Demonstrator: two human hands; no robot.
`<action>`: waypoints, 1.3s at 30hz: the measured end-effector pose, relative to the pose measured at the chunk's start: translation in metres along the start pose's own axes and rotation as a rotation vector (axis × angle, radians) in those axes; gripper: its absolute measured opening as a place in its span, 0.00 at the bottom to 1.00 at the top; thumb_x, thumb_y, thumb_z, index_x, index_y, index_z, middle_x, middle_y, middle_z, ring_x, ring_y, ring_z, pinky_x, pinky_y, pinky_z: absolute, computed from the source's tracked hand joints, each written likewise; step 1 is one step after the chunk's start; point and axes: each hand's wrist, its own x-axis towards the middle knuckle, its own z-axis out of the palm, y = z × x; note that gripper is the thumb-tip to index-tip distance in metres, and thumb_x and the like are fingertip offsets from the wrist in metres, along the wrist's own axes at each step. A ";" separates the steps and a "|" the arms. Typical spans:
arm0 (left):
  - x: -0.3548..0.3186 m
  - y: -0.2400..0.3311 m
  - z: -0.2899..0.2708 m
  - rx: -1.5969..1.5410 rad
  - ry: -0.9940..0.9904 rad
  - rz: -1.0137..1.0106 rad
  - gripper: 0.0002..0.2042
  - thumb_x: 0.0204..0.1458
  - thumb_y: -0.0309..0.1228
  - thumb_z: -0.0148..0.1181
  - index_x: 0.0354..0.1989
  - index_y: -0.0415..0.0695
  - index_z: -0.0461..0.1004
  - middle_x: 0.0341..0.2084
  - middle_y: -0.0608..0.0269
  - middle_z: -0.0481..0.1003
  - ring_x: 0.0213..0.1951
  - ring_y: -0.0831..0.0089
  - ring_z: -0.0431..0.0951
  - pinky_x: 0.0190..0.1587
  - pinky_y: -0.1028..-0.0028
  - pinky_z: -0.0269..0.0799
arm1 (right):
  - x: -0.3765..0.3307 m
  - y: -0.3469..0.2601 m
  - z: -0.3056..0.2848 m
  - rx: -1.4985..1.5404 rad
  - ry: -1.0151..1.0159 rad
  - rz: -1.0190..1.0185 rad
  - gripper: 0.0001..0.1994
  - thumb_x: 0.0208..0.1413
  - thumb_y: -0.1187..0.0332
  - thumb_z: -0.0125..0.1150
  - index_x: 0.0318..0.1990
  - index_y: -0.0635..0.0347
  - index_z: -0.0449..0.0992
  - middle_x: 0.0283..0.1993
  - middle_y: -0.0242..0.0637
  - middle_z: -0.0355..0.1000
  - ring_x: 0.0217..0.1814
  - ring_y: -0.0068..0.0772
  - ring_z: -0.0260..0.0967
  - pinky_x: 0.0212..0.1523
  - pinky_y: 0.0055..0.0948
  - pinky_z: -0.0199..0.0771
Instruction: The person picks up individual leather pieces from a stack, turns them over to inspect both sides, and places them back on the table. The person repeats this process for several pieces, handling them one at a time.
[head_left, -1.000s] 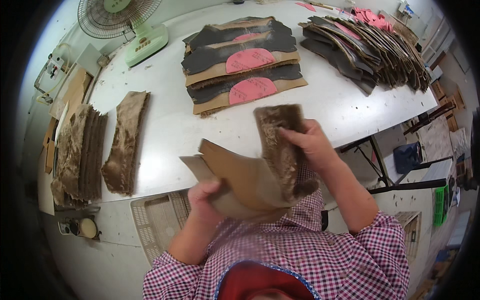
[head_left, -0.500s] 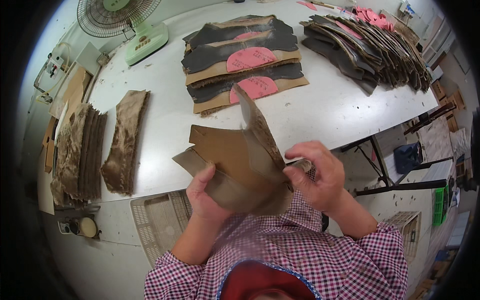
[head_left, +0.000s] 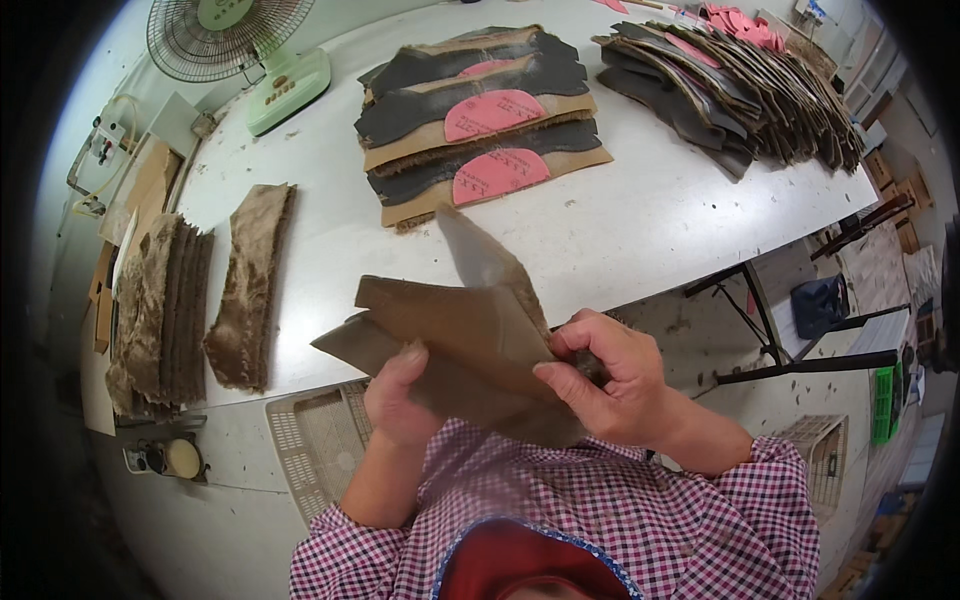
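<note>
Between my two hands is a brown fur-lined boot piece (head_left: 455, 335), its smooth tan backing facing up and one flap sticking up at the far side. My left hand (head_left: 402, 398) grips its left part, the thumb on top and the other fingers underneath, out of sight. My right hand (head_left: 612, 380) pinches its right edge between thumb and curled fingers. Beyond the held piece, several overlapped pieces (head_left: 385, 215) with dark bands and pink half-round patches (head_left: 500, 175) lie on the white table (head_left: 330, 200).
A stack of brown furry pieces (head_left: 155, 310) stands at the left, with a furry strip (head_left: 250, 290) beside it. Dark pieces are piled (head_left: 740, 95) at the far right. A green fan (head_left: 290, 90) stands at the back left. A plastic crate (head_left: 325, 440) sits below the table's edge.
My right hand has closed from a looser hold onto the piece's right edge. The piece has shifted slightly left and nearer, and its upright flap leans further left.
</note>
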 end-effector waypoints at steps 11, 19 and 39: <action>-0.009 -0.015 -0.004 -0.034 0.130 -0.139 0.25 0.54 0.36 0.51 0.59 0.36 0.61 0.55 0.51 0.68 0.57 0.59 0.69 0.60 0.62 0.62 | 0.003 0.001 0.002 0.049 0.019 0.083 0.08 0.52 0.76 0.62 0.37 0.65 0.69 0.29 0.39 0.71 0.27 0.27 0.69 0.28 0.26 0.70; -0.008 -0.020 -0.005 0.017 0.113 -0.185 0.24 0.54 0.37 0.50 0.57 0.35 0.64 0.53 0.52 0.70 0.55 0.59 0.70 0.60 0.62 0.63 | 0.008 0.000 0.007 0.278 0.051 0.193 0.07 0.54 0.77 0.61 0.37 0.65 0.70 0.28 0.36 0.71 0.29 0.20 0.67 0.30 0.21 0.69; -0.002 -0.021 -0.002 -0.048 0.065 -0.264 0.29 0.51 0.34 0.54 0.61 0.33 0.59 0.56 0.49 0.67 0.58 0.58 0.67 0.62 0.61 0.61 | 0.025 -0.006 -0.003 0.131 0.047 0.073 0.05 0.57 0.73 0.60 0.33 0.64 0.72 0.26 0.30 0.69 0.27 0.15 0.63 0.29 0.19 0.66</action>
